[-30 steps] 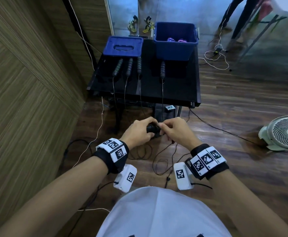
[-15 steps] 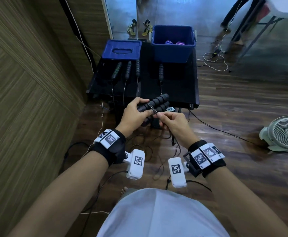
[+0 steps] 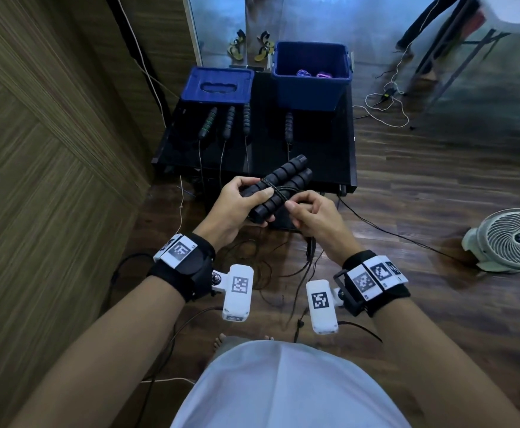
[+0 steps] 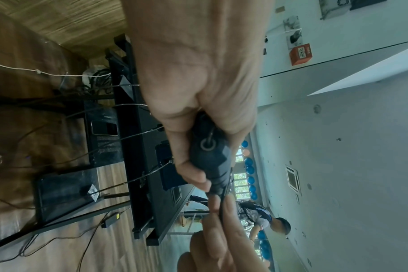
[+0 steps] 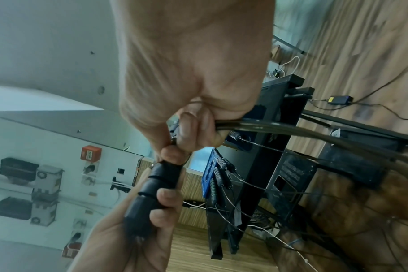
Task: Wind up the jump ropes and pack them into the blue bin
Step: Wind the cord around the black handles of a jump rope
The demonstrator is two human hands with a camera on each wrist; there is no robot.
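Note:
My left hand (image 3: pixel 237 200) grips two black ribbed jump-rope handles (image 3: pixel 283 183) held side by side, tilted up to the right. A few turns of thin black cord (image 3: pixel 275 193) circle the pair. My right hand (image 3: pixel 309 211) pinches the cord just right of the handles (image 5: pixel 156 185); the slack cord (image 5: pixel 314 134) trails from my palm to the floor. The handle ends (image 4: pixel 210 152) show in my left palm. The open blue bin (image 3: pixel 311 77) stands at the table's far right with purple bundles (image 3: pixel 314 74) inside. Several more handles (image 3: pixel 231 122) lie on the black table (image 3: pixel 320 156).
A blue lid (image 3: pixel 218 86) lies at the table's far left, beside a wood-panelled wall (image 3: pixel 52 134). Loose cords (image 3: pixel 264 273) loop over the wooden floor between me and the table. A white floor fan (image 3: pixel 511 239) stands to the right. Sandals (image 3: pixel 249 46) sit behind the table.
Both hands have risen from low near the floor to the table's front edge. The paired handles now tilt up to the right, with cord turns around them.

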